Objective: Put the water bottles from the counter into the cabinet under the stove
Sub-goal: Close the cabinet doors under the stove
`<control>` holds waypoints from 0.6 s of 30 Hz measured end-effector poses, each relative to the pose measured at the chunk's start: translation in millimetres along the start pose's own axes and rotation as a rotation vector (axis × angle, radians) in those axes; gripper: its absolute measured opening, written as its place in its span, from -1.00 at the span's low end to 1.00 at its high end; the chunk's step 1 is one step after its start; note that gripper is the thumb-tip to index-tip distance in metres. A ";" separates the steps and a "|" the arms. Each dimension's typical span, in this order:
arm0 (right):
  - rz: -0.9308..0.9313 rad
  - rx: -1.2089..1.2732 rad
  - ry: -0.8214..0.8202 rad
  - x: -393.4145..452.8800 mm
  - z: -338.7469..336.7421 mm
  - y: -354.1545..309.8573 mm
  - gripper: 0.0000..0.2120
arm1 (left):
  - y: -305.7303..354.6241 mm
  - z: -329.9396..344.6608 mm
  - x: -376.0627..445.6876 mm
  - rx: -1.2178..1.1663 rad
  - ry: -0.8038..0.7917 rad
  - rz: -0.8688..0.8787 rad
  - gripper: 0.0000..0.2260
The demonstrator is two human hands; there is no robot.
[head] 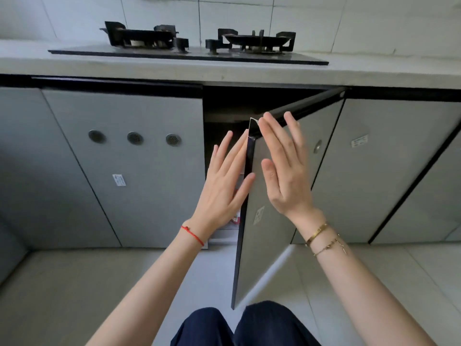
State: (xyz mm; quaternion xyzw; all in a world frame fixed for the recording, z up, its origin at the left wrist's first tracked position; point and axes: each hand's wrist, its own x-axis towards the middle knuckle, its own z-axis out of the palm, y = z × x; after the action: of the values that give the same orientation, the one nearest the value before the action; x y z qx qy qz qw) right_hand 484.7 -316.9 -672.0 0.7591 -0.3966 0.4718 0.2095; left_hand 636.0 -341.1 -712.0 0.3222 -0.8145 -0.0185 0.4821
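The cabinet under the stove stands open, its grey door (264, 245) swung out toward me. My left hand (224, 186) is flat with fingers spread in front of the dark opening (224, 108), just left of the door's free edge. My right hand (284, 166) lies open against the door's outer face near its top corner. Behind my left hand, white and red labelled items (235, 218) show low inside the cabinet; I cannot tell whether they are bottles. Neither hand holds anything.
A black two-burner gas stove (189, 46) sits on the pale counter (374, 71) above. Closed grey cabinet doors flank the opening, the left one (124, 171) with three round vents. My knees in dark trousers (249, 325) are on the tiled floor.
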 end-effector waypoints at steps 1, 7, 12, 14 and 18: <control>0.002 -0.007 -0.008 4.5 6.4 -1.0 -0.53 | -5.5 -2.7 -2.6 0.021 0.007 -0.025 -0.50; 0.011 -0.121 -0.039 29.7 46.5 -1.4 -0.52 | -36.3 -9.4 -10.2 0.136 0.003 -0.177 -0.45; 0.000 -0.213 -0.103 48.7 78.7 8.9 -0.44 | -61.2 -5.8 -3.3 0.207 -0.004 -0.238 -0.41; -0.008 -0.250 -0.131 57.7 91.5 15.7 -0.41 | -68.6 -1.9 3.9 0.241 0.017 -0.283 -0.40; -0.017 -0.275 -0.179 72.5 115.0 28.5 -0.35 | -88.8 5.6 20.4 0.318 0.043 -0.341 -0.38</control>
State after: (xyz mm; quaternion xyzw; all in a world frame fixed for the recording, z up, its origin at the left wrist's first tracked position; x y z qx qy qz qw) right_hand 542.6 -442.9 -663.3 0.7657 -0.4681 0.3416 0.2792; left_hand 669.9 -424.1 -729.5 0.5272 -0.7305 0.0357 0.4326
